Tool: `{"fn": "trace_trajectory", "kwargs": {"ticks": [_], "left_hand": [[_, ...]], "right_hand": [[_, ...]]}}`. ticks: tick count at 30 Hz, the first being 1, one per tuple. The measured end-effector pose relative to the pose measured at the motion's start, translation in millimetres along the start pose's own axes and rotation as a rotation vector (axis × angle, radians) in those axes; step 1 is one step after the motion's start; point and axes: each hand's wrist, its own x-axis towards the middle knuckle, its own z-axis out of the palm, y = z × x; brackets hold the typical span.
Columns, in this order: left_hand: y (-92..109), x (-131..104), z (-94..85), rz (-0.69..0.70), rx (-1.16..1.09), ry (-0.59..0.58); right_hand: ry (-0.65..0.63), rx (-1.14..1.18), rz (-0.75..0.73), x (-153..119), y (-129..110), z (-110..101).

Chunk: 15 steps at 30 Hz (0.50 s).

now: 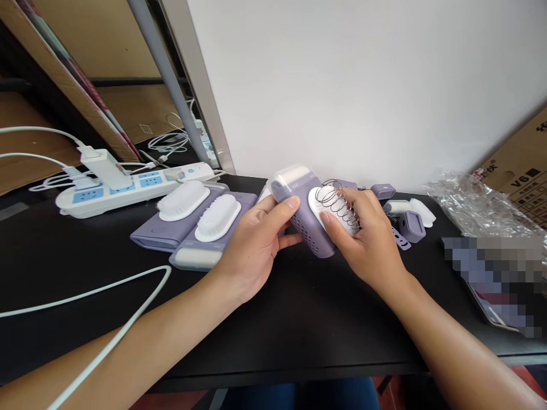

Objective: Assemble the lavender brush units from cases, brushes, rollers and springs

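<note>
Over the black table, my left hand (258, 245) is closed on a purple housing (310, 230), tilted, with small round holes in its side. A clear cap over a pale roller (294, 179) covers its upper end. My right hand (371, 239) is closed at the housing's face, its thumb on a white oval brush head (317, 200). A thin dark wire coil spring (331, 196) lies across that brush head, partly within the right fingers. How far the brush head is seated in the housing I cannot tell.
Two purple units with white oval brushes (217, 217) lie left, near a power strip (141, 188). A white cable (128, 285) crosses the left forearm. Small purple parts (412, 226), crumpled clear plastic (478, 199), a blurred flat device (491, 285) and a cardboard box (521, 165) are right.
</note>
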Motion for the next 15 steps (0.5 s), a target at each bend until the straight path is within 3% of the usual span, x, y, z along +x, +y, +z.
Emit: {"fn": "trace_trajectory", "kwargs": {"ticks": [15], "left_hand": [[-0.3, -1.3, 0.9, -0.027, 0.014, -0.075]], "right_hand": [[0.07, -0.108, -0.077, -3.8, -4.5, 2.2]]}}
